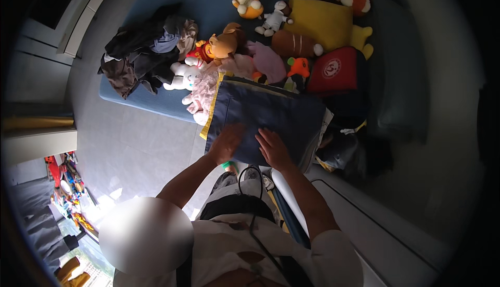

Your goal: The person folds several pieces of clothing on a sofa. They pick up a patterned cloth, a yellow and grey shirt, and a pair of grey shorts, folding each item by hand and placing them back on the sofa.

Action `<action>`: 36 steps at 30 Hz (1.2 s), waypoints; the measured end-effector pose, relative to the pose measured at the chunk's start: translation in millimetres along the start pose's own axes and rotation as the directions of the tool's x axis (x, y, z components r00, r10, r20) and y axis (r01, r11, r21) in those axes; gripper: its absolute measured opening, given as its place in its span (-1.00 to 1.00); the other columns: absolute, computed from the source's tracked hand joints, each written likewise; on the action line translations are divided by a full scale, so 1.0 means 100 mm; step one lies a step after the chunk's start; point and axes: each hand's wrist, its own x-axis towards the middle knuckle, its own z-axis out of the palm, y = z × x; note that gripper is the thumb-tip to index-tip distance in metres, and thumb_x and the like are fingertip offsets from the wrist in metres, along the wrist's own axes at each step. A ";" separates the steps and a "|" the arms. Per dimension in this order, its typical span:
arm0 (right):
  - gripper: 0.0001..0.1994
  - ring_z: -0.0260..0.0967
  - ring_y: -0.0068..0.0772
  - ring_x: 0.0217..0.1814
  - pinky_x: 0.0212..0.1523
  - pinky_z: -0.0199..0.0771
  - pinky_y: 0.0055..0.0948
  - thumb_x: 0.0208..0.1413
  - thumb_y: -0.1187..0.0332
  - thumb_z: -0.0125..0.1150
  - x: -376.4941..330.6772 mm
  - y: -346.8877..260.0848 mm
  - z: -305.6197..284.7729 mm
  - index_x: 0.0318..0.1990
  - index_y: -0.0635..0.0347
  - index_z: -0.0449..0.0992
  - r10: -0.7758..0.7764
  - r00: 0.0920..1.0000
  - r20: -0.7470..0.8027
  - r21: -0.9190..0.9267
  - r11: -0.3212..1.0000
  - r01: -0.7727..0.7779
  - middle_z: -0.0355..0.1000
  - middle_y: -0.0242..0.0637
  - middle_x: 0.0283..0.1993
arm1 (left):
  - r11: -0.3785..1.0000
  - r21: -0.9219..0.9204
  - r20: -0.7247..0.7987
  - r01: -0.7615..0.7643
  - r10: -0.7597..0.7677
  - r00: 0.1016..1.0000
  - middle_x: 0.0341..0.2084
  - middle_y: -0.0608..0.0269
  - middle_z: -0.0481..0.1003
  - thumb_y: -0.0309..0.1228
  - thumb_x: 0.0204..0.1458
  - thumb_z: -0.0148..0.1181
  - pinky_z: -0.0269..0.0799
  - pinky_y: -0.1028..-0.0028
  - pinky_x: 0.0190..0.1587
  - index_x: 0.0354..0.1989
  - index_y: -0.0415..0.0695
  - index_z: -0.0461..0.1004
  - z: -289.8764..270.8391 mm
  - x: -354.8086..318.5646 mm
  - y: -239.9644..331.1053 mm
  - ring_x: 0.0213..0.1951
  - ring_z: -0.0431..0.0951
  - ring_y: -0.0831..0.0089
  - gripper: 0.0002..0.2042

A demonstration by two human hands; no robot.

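2 hands point(250, 145) flat on navy folded cloth point(273, 118)

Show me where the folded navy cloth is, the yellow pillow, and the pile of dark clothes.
Folded navy cloth point(271, 115), head view, on its flat top surface above the hands.
Yellow pillow point(320, 21), head view, on the middle of its face.
Pile of dark clothes point(143, 53), head view, on the heap's centre.

A navy folded cloth point(271, 125) is edged in yellow; a plain yellow cushion point(319, 22), red pouch point(336, 69) and blue mat point(203, 6) are seen.
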 end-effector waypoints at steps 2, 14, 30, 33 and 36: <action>-0.53 -0.01 -0.13 0.27 0.17 0.04 -0.14 -0.03 0.39 0.13 0.21 0.11 0.03 0.09 0.18 0.24 0.106 0.994 0.019 0.007 0.994 -0.106 0.05 -0.17 0.22 | 1.000 -0.011 0.041 0.023 -0.023 0.999 0.07 -0.03 0.20 -0.56 -0.14 0.01 0.12 0.22 0.12 0.03 -0.26 0.24 0.11 0.17 -0.03 0.14 0.19 0.14 -0.55; -0.39 -0.02 -0.11 0.26 0.14 0.06 -0.12 -0.08 0.31 0.19 -0.08 1.44 -0.35 0.16 0.13 0.12 0.475 0.871 -0.129 -0.343 0.803 -0.488 0.02 -0.11 0.24 | 0.822 0.378 0.164 0.425 -0.511 0.844 0.27 0.11 -0.14 0.05 -0.05 -0.04 -0.35 -0.10 0.19 0.19 0.09 0.11 0.31 0.58 -0.60 0.31 -0.22 0.24 -0.39; -0.76 0.39 -0.24 -0.24 -0.27 0.39 -0.32 -0.08 0.31 0.22 0.73 1.61 -0.90 -0.23 0.16 0.45 0.502 0.860 0.097 -0.123 0.863 -0.490 0.41 -0.26 -0.26 | 0.835 0.436 0.060 0.335 -0.399 0.915 -0.34 0.25 0.39 -0.45 -0.18 0.07 0.35 0.34 -0.19 -0.38 -0.08 0.45 -0.14 1.30 -1.29 -0.18 0.37 0.30 -0.86; -0.77 0.40 -0.25 -0.29 -0.31 0.39 -0.32 -0.09 0.29 0.23 0.67 1.61 -0.81 -0.28 0.17 0.45 0.471 0.882 0.005 -0.159 0.871 -0.464 0.41 -0.27 -0.31 | 0.860 0.457 0.086 0.229 -0.299 0.950 -0.37 0.26 0.39 -0.45 -0.18 0.04 0.36 0.37 -0.24 -0.44 -0.08 0.44 -0.14 1.22 -1.29 -0.21 0.37 0.32 -0.89; -0.81 0.40 -0.25 -0.32 -0.35 0.39 -0.33 -0.07 0.28 0.21 0.60 1.61 -0.73 -0.32 0.16 0.45 0.455 0.889 -0.040 -0.161 0.876 -0.456 0.41 -0.27 -0.33 | 0.894 0.403 0.001 0.195 -0.214 0.977 -0.43 0.27 0.39 -0.45 -0.18 0.01 0.35 0.37 -0.26 -0.50 -0.08 0.45 -0.19 1.19 -1.23 -0.25 0.38 0.33 -0.92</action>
